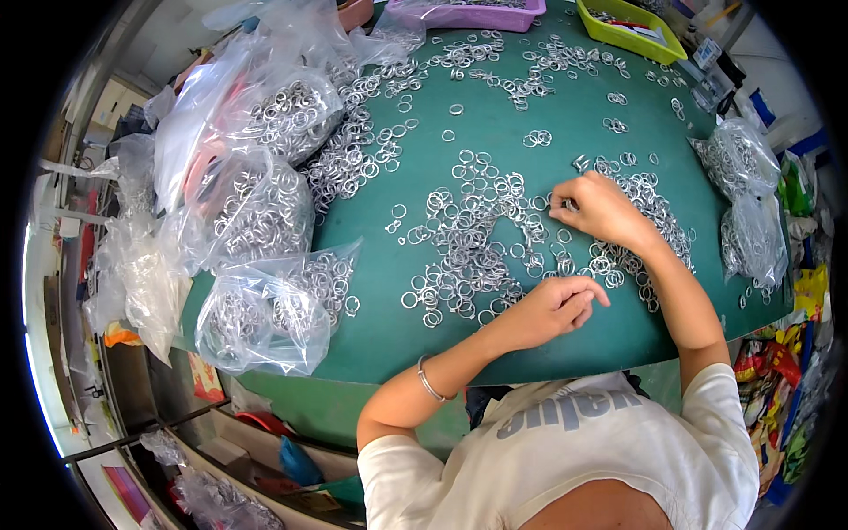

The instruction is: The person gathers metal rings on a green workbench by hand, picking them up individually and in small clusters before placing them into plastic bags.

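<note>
Loose metal rings (477, 256) lie in a wide heap on the green table in front of me. My right hand (594, 208) is at the heap's upper right, its fingers curled together in a pinch; whatever is between the fingertips is too small to make out. Nearer my body, my left hand (561, 307) hovers by the lower edge of the heap. Its index finger points right while the other fingers curl toward the palm, and the inside of the hand is hidden. A second heap of rings (649, 199) lies beside and partly behind my right forearm.
Clear plastic bags filled with rings (261, 208) crowd the left side, with one bag (265, 314) at the front left edge. More bagged rings (751, 203) sit at the right edge. A purple tray (495, 19) and a yellow-green tray (618, 37) stand at the back.
</note>
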`<state>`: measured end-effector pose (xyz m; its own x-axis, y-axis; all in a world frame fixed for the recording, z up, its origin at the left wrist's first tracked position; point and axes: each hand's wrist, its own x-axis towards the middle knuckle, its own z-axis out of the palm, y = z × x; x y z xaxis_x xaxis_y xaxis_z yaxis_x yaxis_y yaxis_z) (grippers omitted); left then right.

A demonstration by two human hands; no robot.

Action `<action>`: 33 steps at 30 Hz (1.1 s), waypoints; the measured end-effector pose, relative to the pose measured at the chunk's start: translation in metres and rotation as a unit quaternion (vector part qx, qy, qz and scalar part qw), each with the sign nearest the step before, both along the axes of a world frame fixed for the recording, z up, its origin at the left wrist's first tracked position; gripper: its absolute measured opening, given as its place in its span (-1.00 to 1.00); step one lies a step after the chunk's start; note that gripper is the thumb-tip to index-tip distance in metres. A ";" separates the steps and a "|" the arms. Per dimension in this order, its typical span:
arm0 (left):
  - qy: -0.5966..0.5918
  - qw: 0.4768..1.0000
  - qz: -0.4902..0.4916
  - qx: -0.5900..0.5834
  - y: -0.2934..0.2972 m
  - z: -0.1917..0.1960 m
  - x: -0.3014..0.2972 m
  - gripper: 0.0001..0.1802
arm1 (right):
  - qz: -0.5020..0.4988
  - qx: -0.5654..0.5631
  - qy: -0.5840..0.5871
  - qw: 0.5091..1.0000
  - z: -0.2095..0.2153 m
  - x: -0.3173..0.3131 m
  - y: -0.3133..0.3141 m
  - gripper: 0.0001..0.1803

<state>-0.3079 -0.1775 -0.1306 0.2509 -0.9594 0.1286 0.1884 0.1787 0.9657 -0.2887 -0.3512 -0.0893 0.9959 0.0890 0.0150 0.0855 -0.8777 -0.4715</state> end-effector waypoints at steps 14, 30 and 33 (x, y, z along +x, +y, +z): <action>-0.078 0.996 -0.007 -0.045 -0.006 -0.016 -0.013 -0.77 | -0.053 0.535 0.161 0.828 -0.018 0.034 0.019 -0.72; -0.125 0.976 -0.163 0.074 0.004 -0.001 -0.010 -0.77 | 0.156 -0.035 -0.047 0.986 -0.027 -0.015 0.068 -0.87; -0.131 0.975 -0.164 0.068 0.002 -0.008 -0.012 -0.76 | 0.099 -0.071 -0.042 0.992 -0.021 -0.018 0.031 -0.88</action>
<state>-0.3196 -0.1750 -0.1390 -0.0976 -0.9951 0.0132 -0.0433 0.0175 0.9989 -0.3071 -0.3201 -0.1102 0.9545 0.2895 0.0711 0.2964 -0.8967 -0.3286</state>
